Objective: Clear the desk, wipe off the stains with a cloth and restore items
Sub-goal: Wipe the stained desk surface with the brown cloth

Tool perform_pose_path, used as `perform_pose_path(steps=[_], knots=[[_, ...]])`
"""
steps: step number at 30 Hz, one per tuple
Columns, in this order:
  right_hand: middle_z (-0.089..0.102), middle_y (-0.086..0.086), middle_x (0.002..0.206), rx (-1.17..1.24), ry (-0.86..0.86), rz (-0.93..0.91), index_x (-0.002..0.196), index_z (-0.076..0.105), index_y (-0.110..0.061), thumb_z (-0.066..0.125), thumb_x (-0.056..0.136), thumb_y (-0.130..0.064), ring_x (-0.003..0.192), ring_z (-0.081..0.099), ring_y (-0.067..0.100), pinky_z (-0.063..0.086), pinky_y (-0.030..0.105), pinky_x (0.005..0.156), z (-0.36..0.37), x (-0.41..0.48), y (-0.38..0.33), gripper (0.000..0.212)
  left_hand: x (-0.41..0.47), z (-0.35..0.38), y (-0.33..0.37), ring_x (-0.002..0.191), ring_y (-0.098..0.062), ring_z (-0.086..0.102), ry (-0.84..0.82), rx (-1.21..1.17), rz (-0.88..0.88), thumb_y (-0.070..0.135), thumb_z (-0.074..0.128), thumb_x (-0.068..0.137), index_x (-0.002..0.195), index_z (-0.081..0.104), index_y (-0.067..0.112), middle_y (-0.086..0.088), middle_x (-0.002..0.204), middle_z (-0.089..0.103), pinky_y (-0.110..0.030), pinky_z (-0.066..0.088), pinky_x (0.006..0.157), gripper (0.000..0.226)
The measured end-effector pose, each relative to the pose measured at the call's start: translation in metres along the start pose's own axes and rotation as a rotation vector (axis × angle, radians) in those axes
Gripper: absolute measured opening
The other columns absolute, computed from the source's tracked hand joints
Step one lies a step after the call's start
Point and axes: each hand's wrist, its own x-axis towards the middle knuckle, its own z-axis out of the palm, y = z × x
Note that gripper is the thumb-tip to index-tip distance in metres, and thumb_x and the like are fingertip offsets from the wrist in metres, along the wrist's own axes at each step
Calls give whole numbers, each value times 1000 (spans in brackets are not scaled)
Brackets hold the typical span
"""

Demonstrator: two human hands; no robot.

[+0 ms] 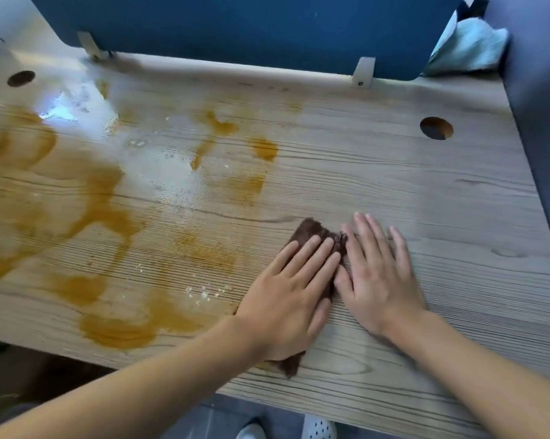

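Note:
A dark brown cloth (311, 231) lies flat on the wooden desk (425, 191), right of centre near the front edge. My left hand (289, 293) presses flat on it with straight fingers. My right hand (378, 270) lies flat beside it, its thumb side on the cloth's right edge. Only the cloth's far corner and a near corner by my left wrist show. Orange-brown stains (108, 331) smear the left half of the desk, with a wet shiny patch (159, 166) among them and small white crumbs (204, 294).
A blue partition panel (251, 30) stands along the back edge on two white brackets. A grey side panel (539, 122) walls the right. Cable holes (436, 128) sit at back right and back left. A pale blue cloth (470, 45) lies behind the right corner.

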Motion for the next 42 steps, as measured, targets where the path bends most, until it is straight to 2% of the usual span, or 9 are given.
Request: perform_pose_path(steps=[2, 8, 14, 21, 27, 31, 34, 39, 42], knots=[[33, 18, 157, 3, -4, 7, 144, 47, -3, 30, 92, -44, 148, 26, 30, 23, 57, 117, -1, 0, 0, 68, 4, 1, -12, 154, -18, 3, -15, -11, 37, 43, 30, 100, 159, 21, 16, -4, 166, 12, -39, 6, 125, 65], [34, 17, 157, 3, -9, 4, 147, 43, -6, 30, 92, -46, 148, 27, 30, 23, 57, 117, 2, 0, 2, 70, 51, -1, -29, 154, -16, 2, 38, 35, -328, 45, 17, 96, 159, 18, 19, -3, 167, 12, -39, 4, 125, 68], [28, 10, 161, 120, -21, 61, 148, 44, -13, 26, 90, -46, 151, 19, 22, 15, 57, 120, -11, -6, -3, 69, -14, -1, 5, 154, -17, -2, -32, -15, -35, 44, 28, 100, 159, 17, 18, -2, 167, 7, -40, 4, 124, 66], [26, 12, 161, 29, -52, 19, 151, 38, -11, 29, 97, -46, 151, 18, 25, 20, 57, 118, -4, -50, -18, 66, 35, -3, -19, 153, -14, -10, 4, 25, -326, 46, 12, 98, 160, 4, 22, 0, 167, -3, -37, -3, 125, 67], [29, 14, 160, 23, -44, 22, 147, 45, -9, 30, 97, -44, 151, 21, 26, 22, 58, 117, -3, -49, -19, 63, -25, 1, 10, 154, -18, -1, -34, -4, -19, 44, 28, 102, 159, 18, 18, -3, 166, 8, -40, 5, 123, 64], [29, 14, 160, 30, -30, 23, 149, 41, -9, 30, 96, -44, 150, 23, 26, 23, 58, 117, -2, -49, -20, 65, 14, -7, -20, 152, -11, -11, -7, 36, -165, 45, 20, 100, 160, 7, 25, 3, 167, -1, -33, -6, 123, 65], [28, 13, 160, 27, -31, 27, 150, 40, -10, 30, 96, -45, 150, 22, 26, 23, 57, 117, -2, -48, -19, 65, 20, -4, -12, 153, -13, -12, -5, 36, -279, 45, 14, 99, 160, 4, 22, 1, 167, -2, -36, -5, 125, 66], [30, 12, 160, 28, -27, 33, 149, 43, -10, 30, 95, -46, 150, 24, 25, 22, 56, 117, -1, -49, -19, 66, -42, 5, 20, 154, -21, 5, 2, -1, -88, 44, 30, 100, 157, 26, 15, -6, 165, 16, -43, 12, 121, 65], [31, 12, 160, 14, -16, 43, 149, 42, -11, 28, 95, -46, 149, 25, 25, 23, 55, 118, -1, -49, -20, 67, -37, 0, 2, 154, -14, -3, -33, -1, -32, 47, 26, 99, 159, 18, 22, 0, 166, 7, -38, 4, 124, 66]])
